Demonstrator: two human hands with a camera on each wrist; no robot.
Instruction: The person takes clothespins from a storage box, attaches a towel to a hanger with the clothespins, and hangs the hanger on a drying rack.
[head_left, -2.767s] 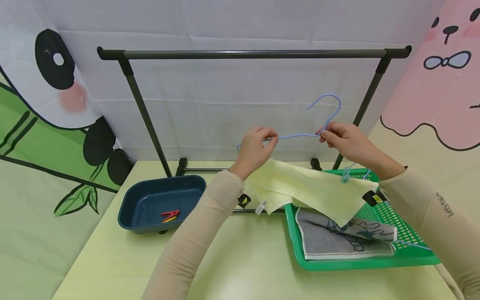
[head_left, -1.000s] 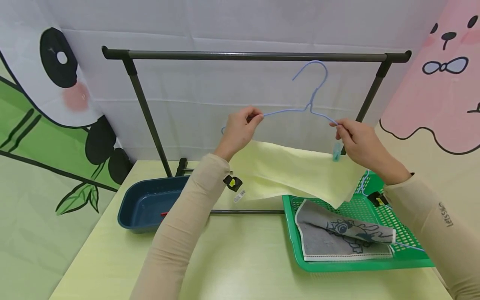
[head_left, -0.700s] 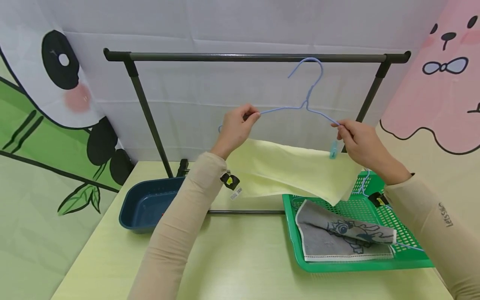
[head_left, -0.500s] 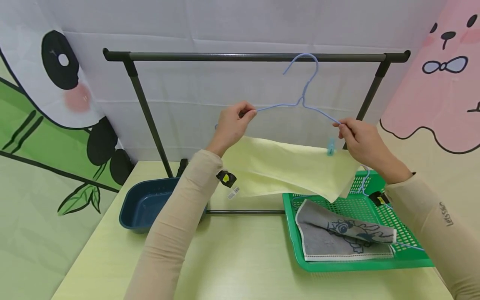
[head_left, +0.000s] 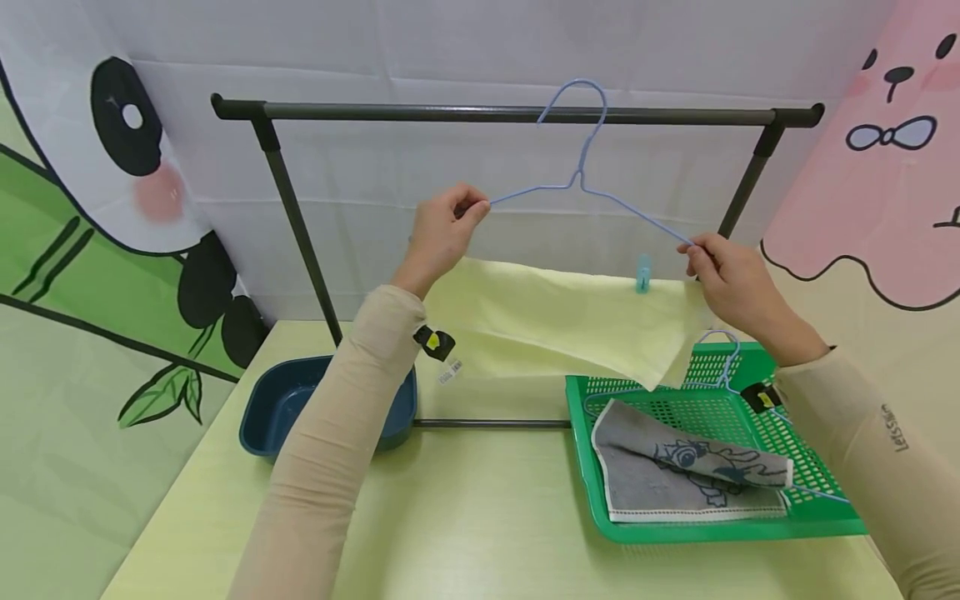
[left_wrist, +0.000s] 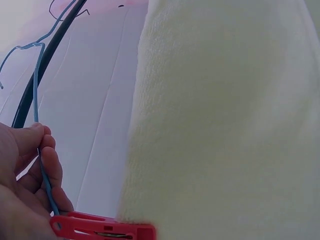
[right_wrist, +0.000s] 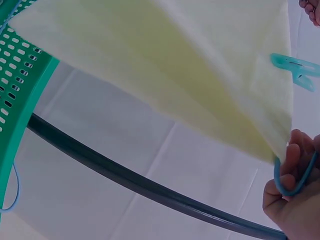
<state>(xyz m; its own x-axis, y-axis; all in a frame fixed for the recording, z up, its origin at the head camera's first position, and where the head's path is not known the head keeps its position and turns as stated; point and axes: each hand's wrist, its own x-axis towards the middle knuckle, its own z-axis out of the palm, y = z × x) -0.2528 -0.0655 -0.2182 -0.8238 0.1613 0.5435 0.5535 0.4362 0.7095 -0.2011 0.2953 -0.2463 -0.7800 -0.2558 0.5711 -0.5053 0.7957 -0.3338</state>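
Note:
A blue wire hanger (head_left: 579, 172) is held up by both hands, its hook overlapping the rack's top bar (head_left: 450, 112) in the head view. My left hand (head_left: 442, 233) pinches its left arm. At the hanger's right end, my right hand (head_left: 738, 283) grips the wire, whose bent loop shows in the right wrist view. Below hangs a pale yellow towel (head_left: 555, 321). A teal clothespin (head_left: 642, 277) grips the towel's top edge toward the right. Beside the left hand, a red clothespin (left_wrist: 105, 227) joins towel edge and wire in the left wrist view.
On the right of the table stands a green basket (head_left: 592, 500) with a folded grey towel (head_left: 637, 487) and another blue hanger (head_left: 727, 367) inside. A dark blue basin (head_left: 262, 417) sits at left, partly behind the left sleeve. Rack posts (head_left: 303, 229) flank the work.
Both hands have raised the hanger and towel up and leftward, lifting the towel off the basket. My right hand has shifted from the hanger's neck to its right end. The hook has risen to the bar.

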